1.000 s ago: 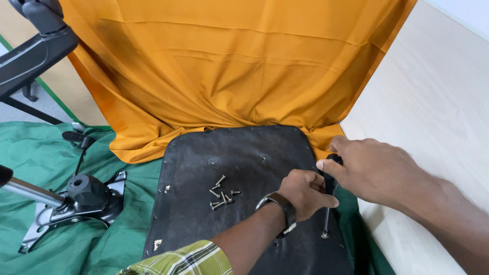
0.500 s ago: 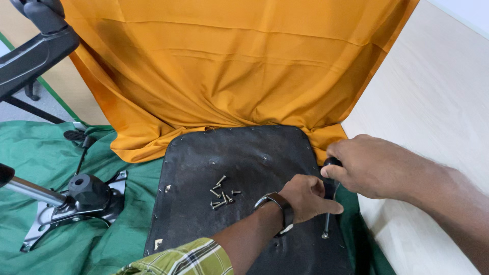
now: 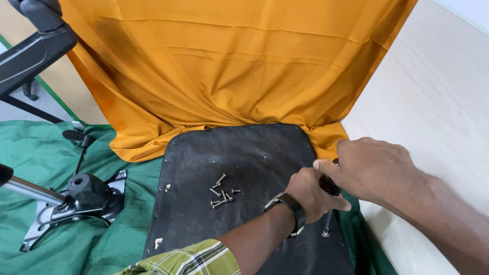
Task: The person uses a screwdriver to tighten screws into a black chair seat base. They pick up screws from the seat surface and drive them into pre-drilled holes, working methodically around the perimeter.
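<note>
A black seat panel (image 3: 214,158) lies flat, underside up, with several loose silver screws (image 3: 222,192) near its middle. A screwdriver stands upright at the panel's right edge, its thin shaft (image 3: 326,223) touching the panel. My left hand (image 3: 309,192), with a dark watch on the wrist, is wrapped around the black handle (image 3: 330,186) from the left. My right hand (image 3: 374,165) covers the top of the handle from the right. The top of the handle is hidden under my hands.
Orange cloth (image 3: 234,66) drapes over the chair back behind the panel. Green cloth (image 3: 41,153) covers the floor at left, with a chair mechanism and gas cylinder (image 3: 76,196) on it. A black armrest (image 3: 30,51) juts in at top left. Pale floor (image 3: 438,91) lies at right.
Both hands stay on the screwdriver at the panel's right edge. My left hand has shifted slightly around the handle, and my right hand has moved a little over its top.
</note>
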